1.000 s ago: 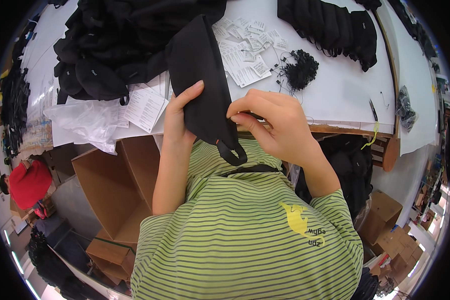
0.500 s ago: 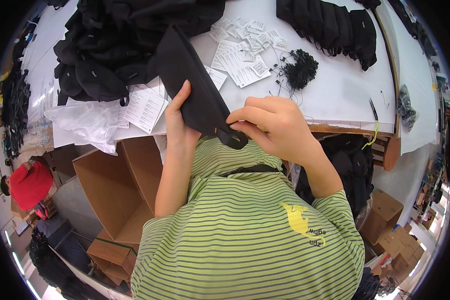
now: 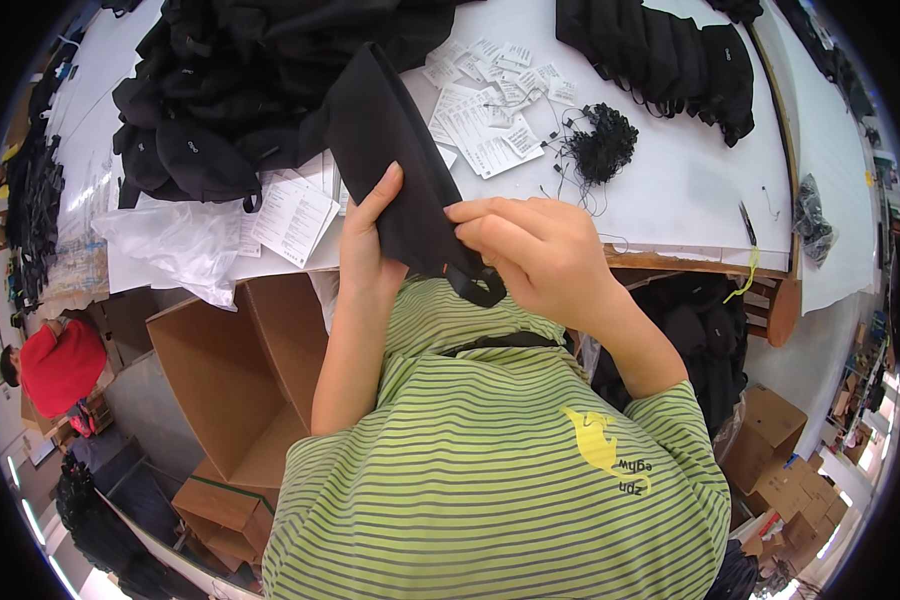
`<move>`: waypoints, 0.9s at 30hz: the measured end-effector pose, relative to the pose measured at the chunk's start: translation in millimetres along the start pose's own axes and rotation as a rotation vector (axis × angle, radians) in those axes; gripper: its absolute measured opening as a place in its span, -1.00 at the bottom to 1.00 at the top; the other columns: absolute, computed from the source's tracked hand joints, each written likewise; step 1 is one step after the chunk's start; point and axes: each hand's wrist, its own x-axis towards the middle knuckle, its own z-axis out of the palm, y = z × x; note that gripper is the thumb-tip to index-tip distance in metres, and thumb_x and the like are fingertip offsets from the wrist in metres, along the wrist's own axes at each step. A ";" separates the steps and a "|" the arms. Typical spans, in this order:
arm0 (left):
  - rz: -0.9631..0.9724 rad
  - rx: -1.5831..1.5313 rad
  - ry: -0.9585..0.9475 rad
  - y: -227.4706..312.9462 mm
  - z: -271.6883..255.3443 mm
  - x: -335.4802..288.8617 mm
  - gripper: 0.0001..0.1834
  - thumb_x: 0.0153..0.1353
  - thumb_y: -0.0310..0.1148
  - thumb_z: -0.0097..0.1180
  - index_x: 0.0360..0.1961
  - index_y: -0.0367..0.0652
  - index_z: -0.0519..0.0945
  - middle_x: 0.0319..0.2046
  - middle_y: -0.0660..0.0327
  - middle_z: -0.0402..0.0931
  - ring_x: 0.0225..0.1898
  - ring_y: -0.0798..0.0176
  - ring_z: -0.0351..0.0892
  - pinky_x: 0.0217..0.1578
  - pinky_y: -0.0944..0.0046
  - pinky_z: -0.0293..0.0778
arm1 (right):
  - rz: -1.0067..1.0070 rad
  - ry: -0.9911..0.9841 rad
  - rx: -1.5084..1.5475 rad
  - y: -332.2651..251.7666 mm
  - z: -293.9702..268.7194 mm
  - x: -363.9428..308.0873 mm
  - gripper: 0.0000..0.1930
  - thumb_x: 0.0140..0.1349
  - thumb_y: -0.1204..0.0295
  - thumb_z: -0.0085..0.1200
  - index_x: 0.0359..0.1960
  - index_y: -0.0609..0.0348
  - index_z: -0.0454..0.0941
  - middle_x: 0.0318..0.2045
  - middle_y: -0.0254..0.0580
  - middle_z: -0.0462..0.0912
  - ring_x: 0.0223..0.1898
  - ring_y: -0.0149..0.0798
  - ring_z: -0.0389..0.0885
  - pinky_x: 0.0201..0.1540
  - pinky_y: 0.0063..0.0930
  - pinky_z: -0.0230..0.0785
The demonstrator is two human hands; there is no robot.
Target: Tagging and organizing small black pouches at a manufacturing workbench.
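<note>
The black pouch (image 3: 385, 150) tilts between the 2 hands over the near edge of the desk (image 3: 690, 190), its looped lower end before the striped shirt (image 3: 500, 460). The left hand (image 3: 368, 235) holds it, thumb across its face; the right hand (image 3: 545, 250) has its fingers bunched narrow against its right edge, their grip partly hidden, so I cannot tell what they pinch. Beyond lie white tags (image 3: 485, 140) and a tangled black cord bundle (image 3: 602, 145).
</note>
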 end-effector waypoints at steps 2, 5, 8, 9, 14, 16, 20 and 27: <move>0.013 -0.028 0.027 -5.4 -0.6 -0.6 -0.66 0.24 -0.37 0.13 0.01 -0.26 0.44 -0.21 0.14 0.57 -0.22 0.24 0.61 -0.22 0.26 0.59 | 0.065 -0.013 0.026 5.3 2.3 -4.4 -0.86 -0.08 0.56 0.16 -0.44 0.17 0.49 -0.31 -0.35 0.62 -0.47 -0.25 0.58 -0.46 -0.45 0.39; 0.052 0.051 0.057 -6.4 2.9 -4.1 -0.64 0.23 -0.37 0.14 0.02 -0.27 0.43 -0.20 0.13 0.55 -0.22 0.24 0.61 -0.21 0.27 0.58 | 0.088 -0.036 0.123 10.1 5.3 -7.2 -0.87 -0.05 0.58 0.16 -0.43 0.18 0.50 -0.29 -0.35 0.64 -0.47 -0.25 0.59 -0.45 -0.47 0.41; 0.083 0.173 0.045 1.0 3.6 -10.8 -0.54 0.17 -0.41 0.21 0.08 -0.26 0.38 -0.17 0.14 0.51 -0.19 0.25 0.58 -0.19 0.28 0.56 | 0.191 -0.060 0.280 6.8 1.0 -3.7 -0.84 -0.06 0.71 0.13 -0.41 0.24 0.53 -0.28 -0.20 0.66 -0.42 -0.27 0.63 -0.39 -0.53 0.47; 0.088 0.189 0.017 4.0 3.0 -11.5 -0.52 0.16 -0.40 0.23 0.08 -0.26 0.38 -0.16 0.14 0.51 -0.19 0.24 0.58 -0.18 0.28 0.56 | 0.192 -0.060 0.280 5.8 0.6 -2.5 -0.84 -0.06 0.71 0.13 -0.41 0.24 0.53 -0.28 -0.20 0.66 -0.42 -0.27 0.63 -0.39 -0.53 0.47; 0.068 0.177 -0.019 5.2 -6.4 -4.6 -0.48 0.08 -0.44 0.28 0.06 -0.30 0.40 -0.12 0.12 0.51 -0.14 0.24 0.57 -0.14 0.29 0.54 | 0.123 -0.009 0.229 9.1 1.7 2.9 -0.85 -0.01 0.69 0.17 -0.40 0.21 0.56 -0.28 -0.24 0.64 -0.39 -0.32 0.61 -0.41 -0.56 0.43; 0.057 0.284 -0.089 5.4 -7.0 -10.2 -0.46 0.04 -0.46 0.30 0.06 -0.31 0.40 -0.10 0.12 0.52 -0.12 0.25 0.56 -0.12 0.30 0.53 | 0.150 0.065 0.188 8.4 -2.9 8.1 -0.85 -0.03 0.67 0.18 -0.41 0.19 0.55 -0.29 -0.27 0.63 -0.42 -0.29 0.60 -0.41 -0.53 0.42; -0.164 0.487 -0.274 4.7 -5.6 -19.8 -0.25 -0.13 -0.49 0.42 0.14 -0.36 0.37 -0.03 0.13 0.51 -0.04 0.29 0.50 0.03 0.33 0.40 | 0.213 0.402 -0.013 19.8 -20.8 23.5 -0.85 -0.02 0.61 0.27 -0.40 0.12 0.61 -0.31 -0.33 0.60 -0.54 -0.46 0.50 -0.52 -0.60 0.28; -0.124 0.162 -0.135 6.4 -8.5 -8.6 -0.43 0.05 -0.43 0.28 0.10 -0.32 0.40 -0.09 0.11 0.54 -0.10 0.23 0.58 -0.07 0.28 0.52 | 0.155 0.099 0.214 1.2 -1.7 10.8 -0.83 -0.08 0.59 0.30 -0.40 0.13 0.66 -0.48 -0.33 0.54 -0.54 -0.38 0.50 -0.52 -0.53 0.34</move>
